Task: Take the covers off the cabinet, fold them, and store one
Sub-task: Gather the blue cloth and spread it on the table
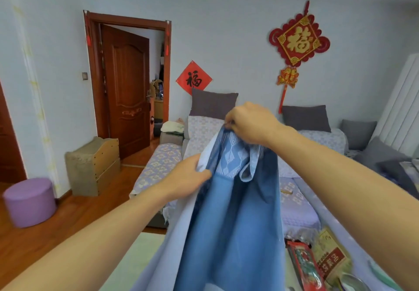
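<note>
Room: pale walls, wood floor; open brown door at 10 o'clock from frame centre; red wall ornament at 1 o'clock.
Sofa: runs across the middle, patterned throw on it, grey cushions propped along the back at 12 o'clock.
Cover: blue cloth, the task's thing. Held up in the air in front of the person, over the sofa, hanging from centre down to 6 o'clock. Lighter blue face outward on the left edge, darker face inside, a woven patterned panel showing near the top. Layers bunched, not squared.
Purple stool: on the floor at 9 o'clock.
Packets: red and tan packs lying at 5 o'clock, beside the hanging cloth.
Right hand: highest point of the cloth, just above centre. Fingers curled, clamped on the gathered top edge.
Left hand: lower, at 8 o'clock from the right hand. Thumb and fingers closed on the pale side edge of the cover.
Cabinet: not in view; cannot tell what remains on it.
Progress (judgement): this cover is off the cabinet and folding is under way, early. No tidy fold visible yet.
Left to do (judgement): align edges, finish folding, fold any other cover, store one.
</note>
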